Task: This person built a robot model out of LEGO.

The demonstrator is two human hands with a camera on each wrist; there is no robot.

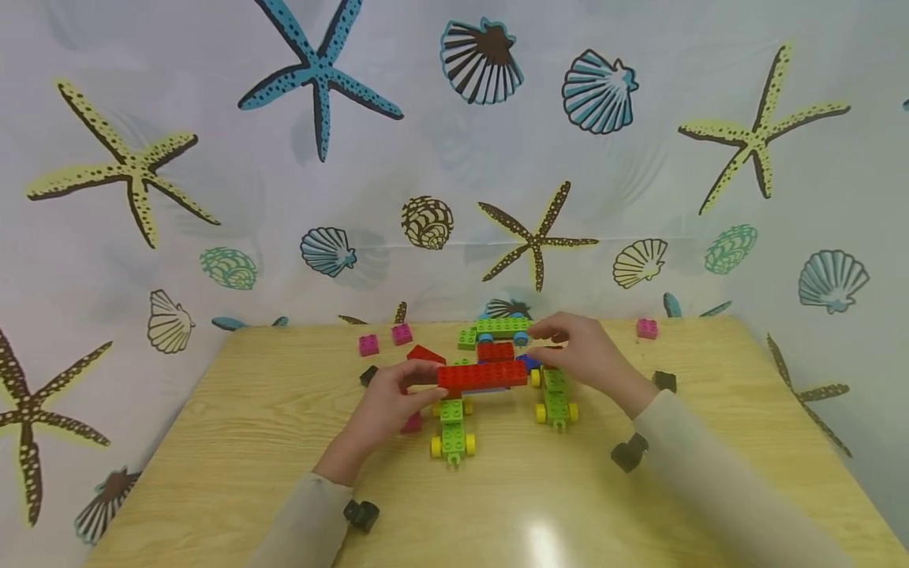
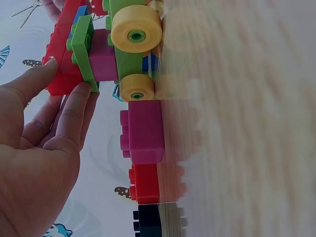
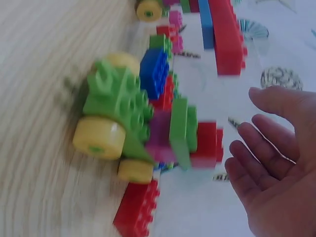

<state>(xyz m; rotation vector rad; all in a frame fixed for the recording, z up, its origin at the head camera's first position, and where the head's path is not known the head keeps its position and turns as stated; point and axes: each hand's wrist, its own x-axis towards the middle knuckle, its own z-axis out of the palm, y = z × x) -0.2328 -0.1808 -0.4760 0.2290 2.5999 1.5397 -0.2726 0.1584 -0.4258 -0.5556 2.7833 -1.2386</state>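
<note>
My left hand point(image 1: 387, 398) pinches the near end of a long red brick point(image 1: 483, 374), thumb on its side and fingers at a green plate point(image 2: 83, 54) beneath. A magenta brick point(image 2: 103, 61) joins that plate to a green wheeled base point(image 1: 452, 454) with yellow wheels. A blue piece point(image 3: 206, 29) lies along the red brick's underside. My right hand point(image 1: 582, 355), fingers loosely bent and holding nothing, is beside a second green wheeled base point(image 1: 557, 398). This one carries a magenta brick point(image 3: 159, 131), a green plate point(image 3: 178, 138) and a red brick point(image 3: 205, 143).
A green car point(image 1: 503, 326) with blue wheels stands at the back beside a small green brick point(image 1: 466, 338). Between the two wheeled bases lies a blue brick point(image 3: 154, 74). Magenta bricks point(image 1: 368, 345) and black bricks point(image 1: 665, 381) are scattered around. A shell-print curtain point(image 1: 426, 158) hangs behind the table.
</note>
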